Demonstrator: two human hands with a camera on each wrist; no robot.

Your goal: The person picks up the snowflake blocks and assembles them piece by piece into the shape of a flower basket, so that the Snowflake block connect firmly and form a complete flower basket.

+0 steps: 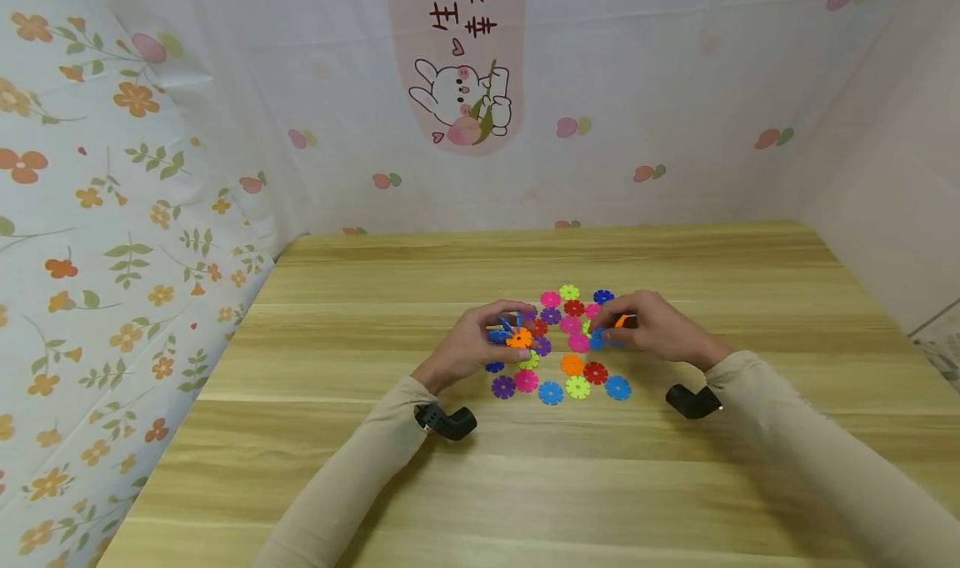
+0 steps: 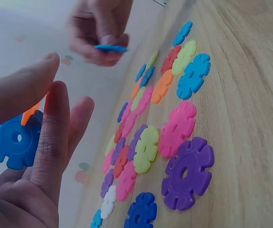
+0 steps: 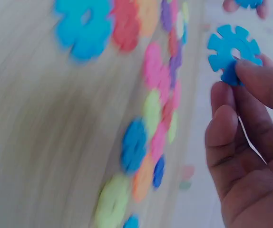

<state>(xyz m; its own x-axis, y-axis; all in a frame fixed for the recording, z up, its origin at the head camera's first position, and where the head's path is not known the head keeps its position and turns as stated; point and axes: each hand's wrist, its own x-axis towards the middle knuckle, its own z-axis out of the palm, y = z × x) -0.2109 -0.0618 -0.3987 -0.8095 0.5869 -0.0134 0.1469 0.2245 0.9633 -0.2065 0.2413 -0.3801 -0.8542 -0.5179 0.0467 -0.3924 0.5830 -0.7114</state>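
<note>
My left hand [image 1: 474, 343] holds a small cluster of notched plastic discs joined at their slots, above the left side of the spread pieces. An orange disc [image 1: 518, 339] and a dark blue disc [image 2: 14, 151] show in it; the fingers hide part of the cluster. Across from it, my right hand [image 1: 656, 328] pinches one light blue snowflake disc [image 3: 226, 45] between thumb and fingers. That disc is raised off the table, apart from the cluster. In the left wrist view it appears edge-on.
Many loose discs lie flat on the wooden table [image 1: 570, 485] beneath and between the hands. Nearest me are a purple disc [image 1: 503, 386], a yellow-green disc [image 1: 577, 387] and a light blue one [image 1: 618, 387]. A printed cloth [image 1: 330, 67] hangs behind the table.
</note>
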